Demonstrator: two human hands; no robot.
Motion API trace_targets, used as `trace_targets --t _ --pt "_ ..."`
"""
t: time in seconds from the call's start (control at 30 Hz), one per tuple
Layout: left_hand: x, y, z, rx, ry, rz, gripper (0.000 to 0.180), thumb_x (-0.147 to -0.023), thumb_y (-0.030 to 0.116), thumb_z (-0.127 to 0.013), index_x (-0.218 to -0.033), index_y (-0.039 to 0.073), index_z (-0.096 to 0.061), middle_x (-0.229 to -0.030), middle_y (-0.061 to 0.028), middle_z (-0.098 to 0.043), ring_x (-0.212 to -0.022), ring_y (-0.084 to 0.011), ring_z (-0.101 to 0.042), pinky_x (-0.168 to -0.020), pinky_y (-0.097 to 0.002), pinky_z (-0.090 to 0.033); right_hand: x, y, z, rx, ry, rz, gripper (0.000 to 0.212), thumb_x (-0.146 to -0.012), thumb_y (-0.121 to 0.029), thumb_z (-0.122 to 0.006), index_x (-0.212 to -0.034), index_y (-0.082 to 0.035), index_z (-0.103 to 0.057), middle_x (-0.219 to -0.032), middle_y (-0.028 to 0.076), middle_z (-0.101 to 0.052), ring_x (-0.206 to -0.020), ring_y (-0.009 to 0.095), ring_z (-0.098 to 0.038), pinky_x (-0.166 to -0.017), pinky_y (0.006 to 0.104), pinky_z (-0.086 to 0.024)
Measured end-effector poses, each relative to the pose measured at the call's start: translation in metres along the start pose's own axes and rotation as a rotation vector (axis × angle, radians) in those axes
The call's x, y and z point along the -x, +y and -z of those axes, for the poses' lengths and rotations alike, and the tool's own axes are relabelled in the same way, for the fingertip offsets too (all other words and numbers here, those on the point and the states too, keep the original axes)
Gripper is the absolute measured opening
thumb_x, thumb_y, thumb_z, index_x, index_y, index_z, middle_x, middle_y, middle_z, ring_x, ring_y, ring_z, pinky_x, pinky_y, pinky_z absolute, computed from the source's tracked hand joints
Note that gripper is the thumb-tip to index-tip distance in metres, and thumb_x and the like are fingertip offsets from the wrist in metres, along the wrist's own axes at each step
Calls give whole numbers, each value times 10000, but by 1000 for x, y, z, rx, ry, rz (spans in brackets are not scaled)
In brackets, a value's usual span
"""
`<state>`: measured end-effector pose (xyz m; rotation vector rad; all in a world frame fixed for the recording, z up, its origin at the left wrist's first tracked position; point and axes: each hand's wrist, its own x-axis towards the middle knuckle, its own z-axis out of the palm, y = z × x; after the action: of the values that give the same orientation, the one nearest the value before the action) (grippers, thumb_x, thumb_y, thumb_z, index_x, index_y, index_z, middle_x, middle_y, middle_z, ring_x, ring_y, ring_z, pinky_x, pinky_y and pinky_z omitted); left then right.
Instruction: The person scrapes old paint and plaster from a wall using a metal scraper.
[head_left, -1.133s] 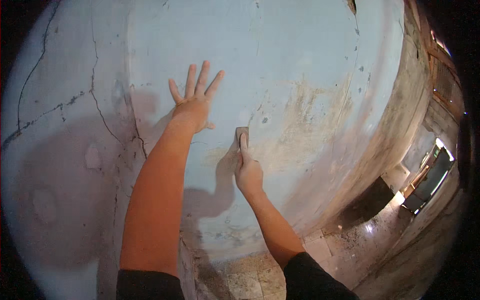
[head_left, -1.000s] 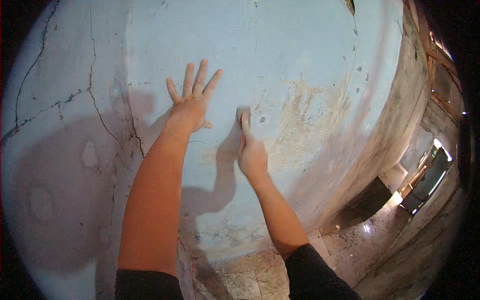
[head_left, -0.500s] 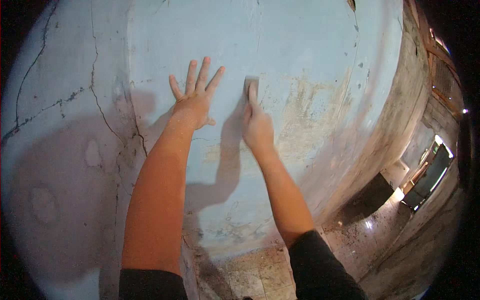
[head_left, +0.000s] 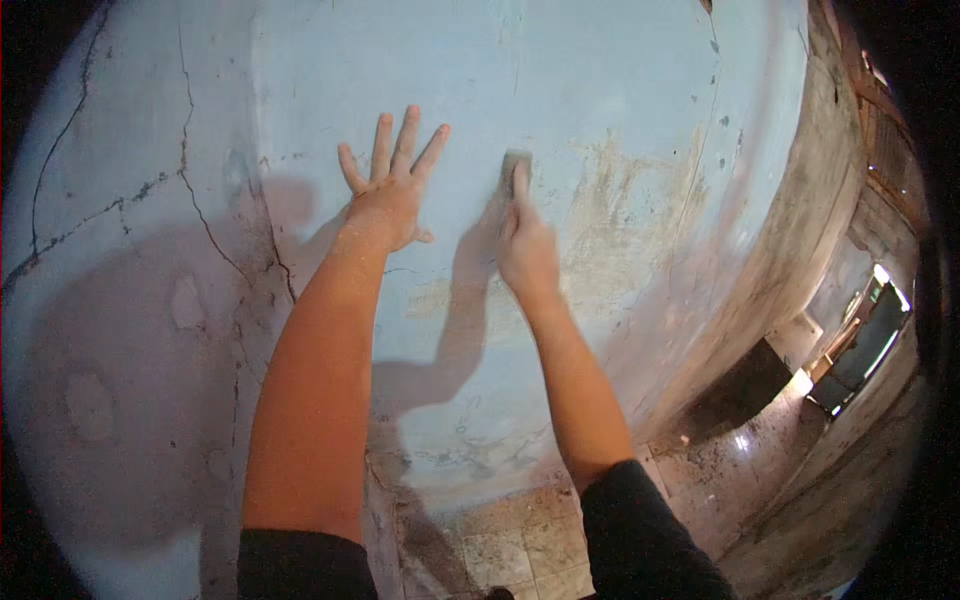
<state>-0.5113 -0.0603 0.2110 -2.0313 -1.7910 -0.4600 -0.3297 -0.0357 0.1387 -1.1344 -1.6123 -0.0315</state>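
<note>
A pale blue painted wall (head_left: 440, 60) rises in front of me. My left hand (head_left: 386, 205) lies against it with the fingers spread, holding nothing. To its right, my right hand (head_left: 528, 250) grips a small flat scraper (head_left: 517, 160), one finger stretched along it toward its upper end. The scraper is at the wall surface; motion blurs it, and my fingers hide much of its handle. Right of the scraper is a worn brownish patch (head_left: 605, 215) where the paint is rubbed or flaked off.
Dark cracks (head_left: 186, 140) run down the wall at the left, beside my arms' shadow. Dirty floor tiles (head_left: 500, 555) show below. At the far right are a dark opening (head_left: 740, 390), a bright doorway (head_left: 862, 345) and a rough brown wall edge (head_left: 800, 200).
My right hand and the scraper have shifted slightly to the right along the wall. My left hand stays spread in nearly the same place.
</note>
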Motion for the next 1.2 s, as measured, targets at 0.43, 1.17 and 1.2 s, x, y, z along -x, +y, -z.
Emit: trace_targets --t 0.43,1.17,1.2 --pt "-11 0 -13 -23 38 -45 1464 -660 336 -974 -1662 357 94 -1712 -115 264 -1578 -397 202 -1159 -796 16 45 37 -30 51 -24 107 685 -1012 -82 -469 -1651 -208 -260 -896 322 -679 -796 491 -677 -722 531 -518" --pt "-9 -6 -18 -40 64 -55 1467 -650 375 -970 -1659 367 95 -1716 -106 254 -1579 -403 190 -1169 -784 29 37 12 -38 12 11 -7 664 -1042 -113 -458 -1656 -221 -230 -976 344 -666 -827 498 -677 -736 529 -527" --pt "-12 -3 -23 -28 61 -62 1467 -650 375 -970 -1659 367 95 -1716 -106 254 -1579 -403 190 -1169 -784 29 63 35 -47 25 10 -13 664 -1042 -113 -458 -1656 -221 -230 -976 344 -666 -827 498 -677 -736 529 -527"
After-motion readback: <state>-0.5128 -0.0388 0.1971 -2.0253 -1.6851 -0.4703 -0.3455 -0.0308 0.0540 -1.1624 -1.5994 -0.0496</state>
